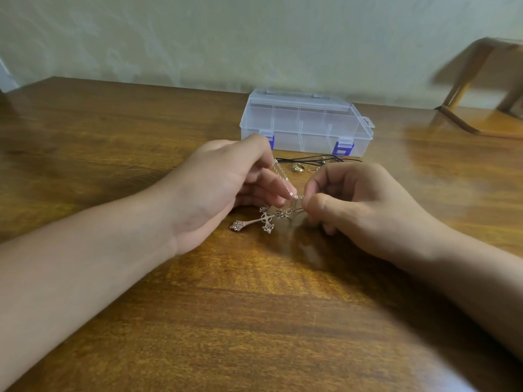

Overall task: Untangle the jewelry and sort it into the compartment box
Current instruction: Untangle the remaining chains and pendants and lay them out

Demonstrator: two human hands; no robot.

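Observation:
A thin silver chain (281,178) with an ornate cross pendant (261,220) runs between both hands over the wooden table. My left hand (226,185) pinches the upper part of the chain. My right hand (359,205) pinches the chain near the pendant's top with curled fingers. The cross lies on the table below the fingertips. Behind the hands stands the clear plastic compartment box (307,123) with blue latches, its lid closed. A black cord (314,159), a gold ring (297,167) and a small gold chain piece (312,170) lie in front of the box.
The wooden table (254,306) reaches to a pale wall at the back. A wooden stand (481,89) sits at the far right of the table.

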